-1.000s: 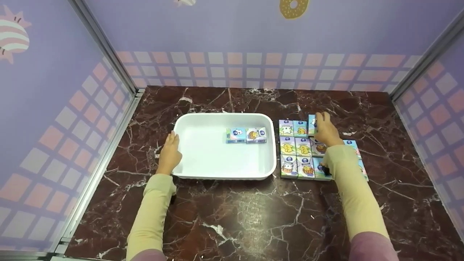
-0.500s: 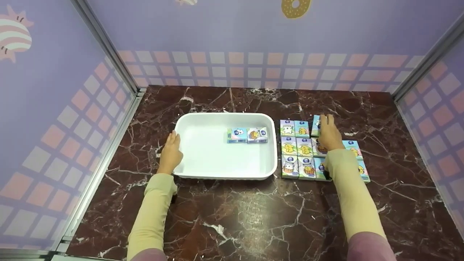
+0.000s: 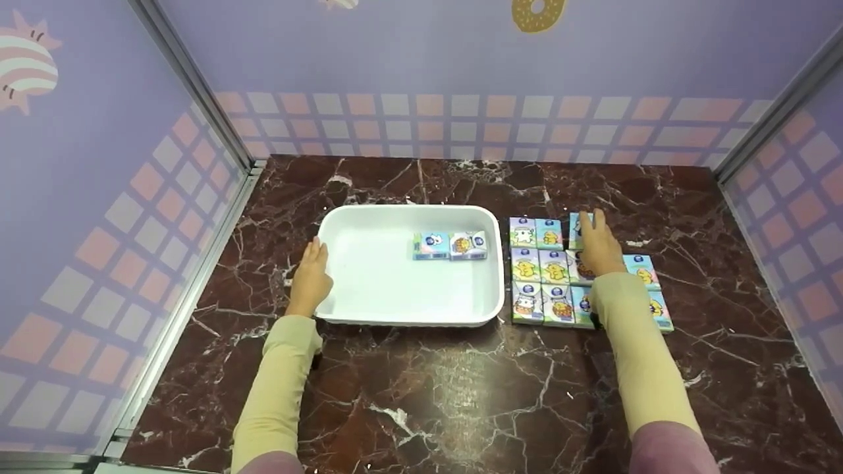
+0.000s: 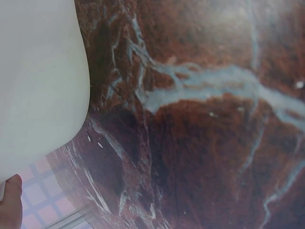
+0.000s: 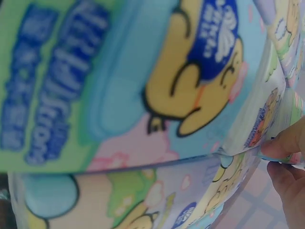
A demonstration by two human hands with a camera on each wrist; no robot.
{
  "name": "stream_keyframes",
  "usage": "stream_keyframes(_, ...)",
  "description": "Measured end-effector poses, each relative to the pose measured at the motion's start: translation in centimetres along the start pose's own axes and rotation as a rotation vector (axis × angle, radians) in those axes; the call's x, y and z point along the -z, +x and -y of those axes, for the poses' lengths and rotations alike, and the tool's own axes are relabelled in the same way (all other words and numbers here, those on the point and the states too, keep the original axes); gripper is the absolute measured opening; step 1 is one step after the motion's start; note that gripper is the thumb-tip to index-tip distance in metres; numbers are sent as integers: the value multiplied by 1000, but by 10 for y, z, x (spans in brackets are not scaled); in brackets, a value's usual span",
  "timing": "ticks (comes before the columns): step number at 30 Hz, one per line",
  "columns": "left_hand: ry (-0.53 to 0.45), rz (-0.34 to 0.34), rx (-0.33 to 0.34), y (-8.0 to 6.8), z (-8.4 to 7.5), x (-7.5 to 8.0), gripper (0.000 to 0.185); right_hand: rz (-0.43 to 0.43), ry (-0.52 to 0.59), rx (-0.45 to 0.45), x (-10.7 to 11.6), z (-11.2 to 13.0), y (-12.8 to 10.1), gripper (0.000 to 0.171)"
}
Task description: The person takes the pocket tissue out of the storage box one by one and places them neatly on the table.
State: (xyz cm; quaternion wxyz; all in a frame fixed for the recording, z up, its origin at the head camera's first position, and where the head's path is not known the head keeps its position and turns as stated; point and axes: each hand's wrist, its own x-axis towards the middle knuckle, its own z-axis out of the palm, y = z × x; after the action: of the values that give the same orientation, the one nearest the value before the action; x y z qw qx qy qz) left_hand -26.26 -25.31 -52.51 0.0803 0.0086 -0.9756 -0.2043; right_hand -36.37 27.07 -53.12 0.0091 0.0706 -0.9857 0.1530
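My left hand (image 3: 311, 280) rests against the left side of a white plastic tray (image 3: 408, 317), fingers straight along its rim. In the left wrist view only a digit (image 4: 13, 200) shows beside the tray's wall (image 4: 43, 86). Inside the tray lie two pocket tissue packs (image 3: 431, 245), end to end near the right. My right hand (image 3: 600, 247) pinches a blue tissue pack (image 3: 575, 227) in the far row of a block of packs. The right wrist view has thumb and finger (image 5: 288, 186) at a pack's corner, partly cut off by the frame.
Several tissue packs (image 3: 554, 266) with cartoon prints lie in rows right of the tray, some hidden under the right forearm. The dark red marble tabletop (image 3: 454, 395) is bounded by a purple back wall (image 3: 421, 59) and side panels.
The pinched pack has shifted right and slightly nearer, leaving a gap from its left neighbour. My right hand moved with it, its fingers straighter now. The left hand stays at the tray.
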Motion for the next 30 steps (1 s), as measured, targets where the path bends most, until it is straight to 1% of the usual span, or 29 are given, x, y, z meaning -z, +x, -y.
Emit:
stream_keyframes(6, 3, 12, 0, 0, 1, -2, 57, 64, 35, -19, 1, 1, -1, 74)
stream_keyframes(10, -6, -13, -17, 0, 0, -3, 56, 122, 52, -28, 1, 2, -2, 71)
stream_keyframes(14, -1, -29, -29, 0, 1, -3, 56, 179, 77, -42, 0, 3, -4, 64)
stream_keyframes(17, 3, -21, -18, 0, 1, -4, 56, 214, 91, -41, -1, 4, -6, 58)
stream_keyframes(22, -5, -9, -8, 0, 1, -3, 57, 242, 89, -35, -2, 4, -6, 53)
stream_keyframes(24, -7, -11, -10, 0, 1, -2, 57, 233, 91, -43, -2, 5, -6, 52)
stream_keyframes(26, -5, -16, -12, 0, 1, -2, 58, 205, 99, -47, -1, 7, -4, 51)
stream_keyframes(30, 7, -29, -27, 1, 3, -2, 57, 94, 134, -44, 2, 17, 0, 51)
